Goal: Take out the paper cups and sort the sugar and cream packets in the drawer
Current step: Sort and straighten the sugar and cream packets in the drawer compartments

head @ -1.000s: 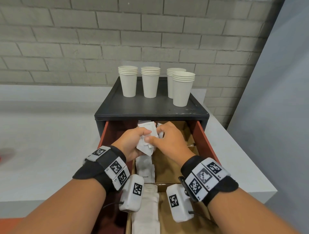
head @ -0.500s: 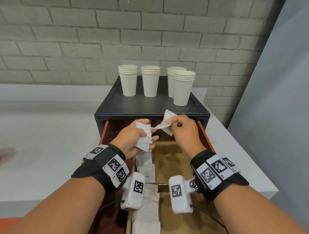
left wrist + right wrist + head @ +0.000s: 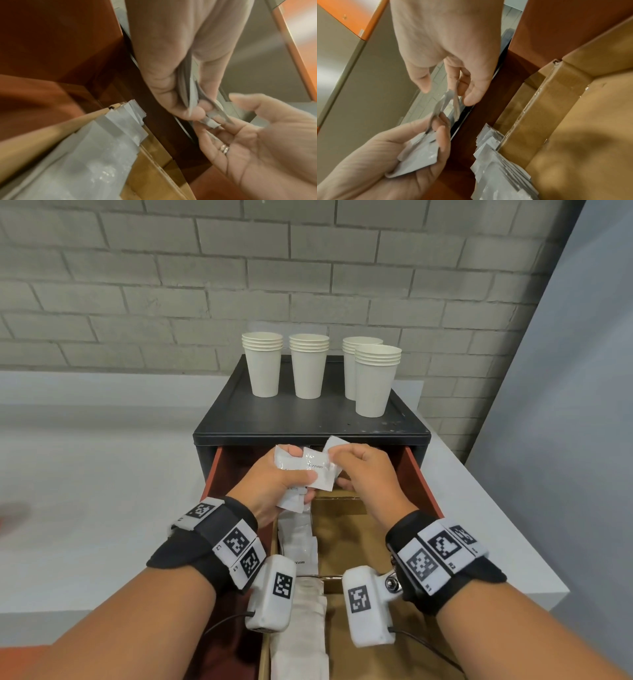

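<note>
Your left hand (image 3: 274,484) grips a small sheaf of white packets (image 3: 291,470) above the back end of the open drawer (image 3: 419,474); your right hand (image 3: 366,474) pinches one more packet (image 3: 334,445) by its edge, and a cream packet (image 3: 318,472) with its label legible lies fanned between the two hands; read that label before you let anything go, since the packets look alike and only the print tells them apart.

The paper cups (image 3: 375,381) already stand in four stacks on the black cabinet top (image 3: 308,419), so that part looks done; what remains, by my judgement, is the sorting. A row of packets (image 3: 298,546) lies along the left edge of the cardboard tray (image 3: 342,539) in the drawer, while the tray's right-hand side shows bare cardboard; I cannot tell whether the right hand's packet is sugar or cream.

Square the sheaf in your left hand with the thumb before adding to it; slick sachets slide out of a loose fan. Hold the hands low over the tray, so a slip lands inside and not in the gap by the red drawer wall; lay each kind flat, edges aligned with the row, and keep the two kinds on separate sides.
</note>
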`<state>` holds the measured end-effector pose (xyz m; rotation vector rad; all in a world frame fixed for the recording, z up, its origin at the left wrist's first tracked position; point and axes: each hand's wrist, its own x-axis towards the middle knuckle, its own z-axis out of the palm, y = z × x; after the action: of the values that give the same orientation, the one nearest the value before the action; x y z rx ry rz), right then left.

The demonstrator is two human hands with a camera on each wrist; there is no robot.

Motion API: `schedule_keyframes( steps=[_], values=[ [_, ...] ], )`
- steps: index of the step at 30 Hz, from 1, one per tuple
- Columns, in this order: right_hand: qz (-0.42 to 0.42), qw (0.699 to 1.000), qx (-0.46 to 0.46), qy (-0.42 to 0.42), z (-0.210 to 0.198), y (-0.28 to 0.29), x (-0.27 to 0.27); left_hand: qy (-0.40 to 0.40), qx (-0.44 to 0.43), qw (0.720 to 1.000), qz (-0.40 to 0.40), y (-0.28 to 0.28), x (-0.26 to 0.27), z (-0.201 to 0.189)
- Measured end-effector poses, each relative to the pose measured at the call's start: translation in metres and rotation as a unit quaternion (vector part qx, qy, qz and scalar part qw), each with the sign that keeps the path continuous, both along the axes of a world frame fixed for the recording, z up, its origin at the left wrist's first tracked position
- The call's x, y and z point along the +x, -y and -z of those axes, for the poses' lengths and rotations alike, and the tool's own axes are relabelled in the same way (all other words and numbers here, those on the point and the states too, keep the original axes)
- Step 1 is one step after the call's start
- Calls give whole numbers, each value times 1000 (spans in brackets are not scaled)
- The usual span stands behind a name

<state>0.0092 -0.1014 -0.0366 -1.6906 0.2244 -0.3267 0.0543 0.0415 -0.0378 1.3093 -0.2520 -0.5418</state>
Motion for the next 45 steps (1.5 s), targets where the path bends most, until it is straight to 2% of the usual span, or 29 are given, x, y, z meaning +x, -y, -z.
schedule_keyframes(
  steps=[3,8,12,16,19,22,24,28,30,32,34,38,41,45],
  values=[
    [-23,1000,-12,-17,3,-2,0,22,15,1000,17,3,-4,0],
    [19,998,-44,-28,6,7,3,-80,-8,994,-71,4,-2,-1],
    [40,998,-52,-20,3,11,1,-98,-18,992,-76,4,0,-1],
    [50,988,-143,-19,7,12,1,-62,28,995,-79,5,2,1],
    [46,980,-191,-31,9,7,1,-11,95,988,-119,4,5,6],
    [-6,975,-219,-34,10,-3,1,96,197,966,-135,3,5,10],
    [-47,977,-205,-38,10,-9,1,131,222,958,-125,3,5,11],
    [-58,984,-151,-69,8,-14,0,94,175,976,-90,6,1,7],
    [-53,990,-96,-85,6,-16,-1,68,149,984,-73,8,-1,4],
    [-62,993,-30,-91,6,-17,-2,68,137,986,-60,9,-3,2],
    [-75,992,-8,-98,5,-17,-3,72,144,985,-55,9,-3,3],
    [-68,990,-10,-126,4,-14,-3,11,127,991,-50,7,-1,3],
    [-61,991,-38,-111,5,-10,-3,-14,118,991,-53,6,0,3],
    [-46,991,-101,-69,4,-7,-4,-19,101,988,-117,5,5,7]
  ],
)
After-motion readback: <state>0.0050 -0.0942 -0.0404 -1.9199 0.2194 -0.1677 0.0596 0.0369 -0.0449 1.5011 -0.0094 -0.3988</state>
